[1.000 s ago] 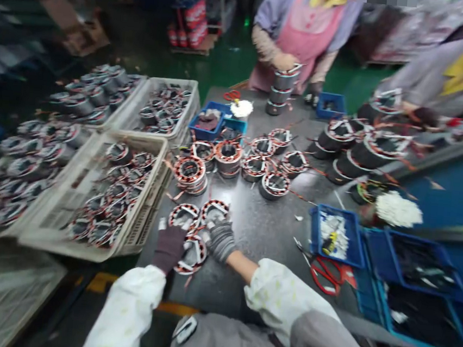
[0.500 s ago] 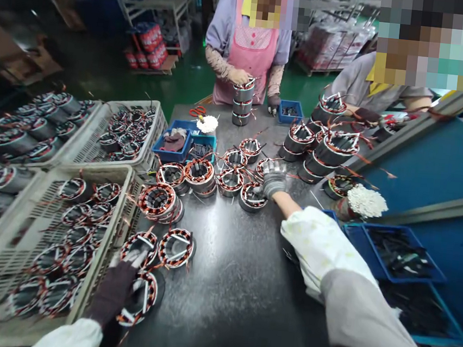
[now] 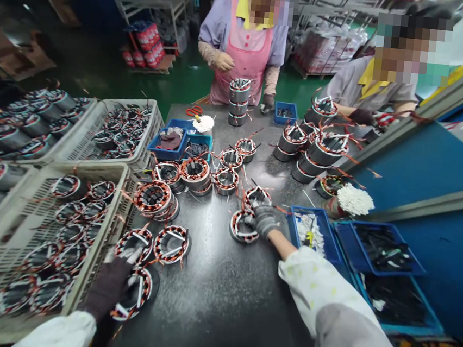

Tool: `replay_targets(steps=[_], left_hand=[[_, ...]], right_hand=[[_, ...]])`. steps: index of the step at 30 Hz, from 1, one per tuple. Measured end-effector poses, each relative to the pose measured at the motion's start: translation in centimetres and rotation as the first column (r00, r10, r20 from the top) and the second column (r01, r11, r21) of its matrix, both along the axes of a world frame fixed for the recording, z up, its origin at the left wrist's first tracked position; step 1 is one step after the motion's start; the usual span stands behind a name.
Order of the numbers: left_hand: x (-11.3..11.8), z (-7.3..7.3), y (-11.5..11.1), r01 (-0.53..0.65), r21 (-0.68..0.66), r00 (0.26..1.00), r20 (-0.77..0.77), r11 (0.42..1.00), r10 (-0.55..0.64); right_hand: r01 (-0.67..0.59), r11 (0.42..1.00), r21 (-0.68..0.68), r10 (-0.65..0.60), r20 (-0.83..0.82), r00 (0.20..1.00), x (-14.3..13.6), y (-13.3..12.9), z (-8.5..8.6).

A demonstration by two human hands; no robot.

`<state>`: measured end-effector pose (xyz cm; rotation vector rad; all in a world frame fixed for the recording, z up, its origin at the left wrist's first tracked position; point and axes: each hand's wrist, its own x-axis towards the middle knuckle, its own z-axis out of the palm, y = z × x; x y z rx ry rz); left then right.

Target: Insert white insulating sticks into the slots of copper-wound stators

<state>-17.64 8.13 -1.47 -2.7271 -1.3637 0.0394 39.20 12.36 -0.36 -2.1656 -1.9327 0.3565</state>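
Observation:
My left hand [image 3: 112, 279], in a dark glove with pale fingertips, rests on a wound metal ring [image 3: 134, 244] at the lower left of the table, its fingers bent over the rim. Beside it lie another ring [image 3: 171, 244] and a ring [image 3: 133, 295] nearer me. At the centre right, my right hand [image 3: 266, 219], in a grey glove, has its fingers around the edge of a copper-wound ring [image 3: 257, 197]. Touching that one is a ring [image 3: 244, 226] closer to me. What the right fingertips grip is partly hidden.
Crates [image 3: 122, 176] of wound rings stand at the left. A person in a pink apron [image 3: 247, 49] stands across the dark table [image 3: 211, 297] behind stacked cores [image 3: 238, 102]. Another person works at the right back. Blue trays [image 3: 333, 243] and white sticks [image 3: 355, 199] are at the right.
My right hand has come nearer me, and two rings have moved with it across the table. The person opposite has lifted a hand off the stack. My left hand stays on its ring.

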Motion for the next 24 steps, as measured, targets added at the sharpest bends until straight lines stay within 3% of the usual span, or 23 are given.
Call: replay_targets(steps=[4,8,12,15,17,19,21,23,24], left_hand=[[0.2,-0.1,-0.3,-0.052,-0.05,0.998,-0.029,0.997,0.051],[0.6,0.4,-0.2,-0.024,-0.047,1.0,-0.021,0.999,0.023],[0.7,0.7,-0.4,-0.043,-0.067,0.999,-0.021,0.997,0.042],[0.5,0.4,-0.7,-0.059,-0.074,0.998,-0.018,0.996,0.057],[0.2,0.0,-0.8,-0.065,-0.082,0.998,-0.027,0.995,0.063],[0.1,-0.3,-0.9,-0.072,-0.101,0.997,-0.039,0.992,0.068],[0.2,-0.4,-1.1,-0.09,-0.124,0.995,-0.051,0.988,0.084],[0.4,-0.1,-1.2,-0.118,-0.14,0.992,-0.06,0.983,0.111],[0.6,0.1,-1.4,-0.131,-0.142,0.99,-0.065,0.981,0.123]], right_hand=[[-0.141,0.981,-0.131,0.138,-0.037,0.99,-4.2,-4.1,-1.7],[-0.29,0.938,-0.19,0.266,-0.144,0.953,-9.7,-6.8,-2.3],[-0.418,0.884,-0.207,0.373,-0.226,0.9,-15.0,-8.0,-1.9],[-0.531,0.828,-0.183,0.473,-0.283,0.834,-16.8,-7.4,-0.7],[-0.589,0.791,-0.166,0.509,-0.355,0.784,-16.0,-5.5,0.8],[-0.586,0.798,-0.142,0.485,-0.424,0.765,-13.7,-2.0,3.0],[-0.48,0.871,-0.108,0.402,-0.406,0.82,-10.3,3.2,5.6],[-0.272,0.96,-0.062,0.251,-0.229,0.94,-7.0,9.0,7.9],[-0.193,0.979,-0.063,0.186,-0.096,0.978,-5.7,11.8,8.8]])
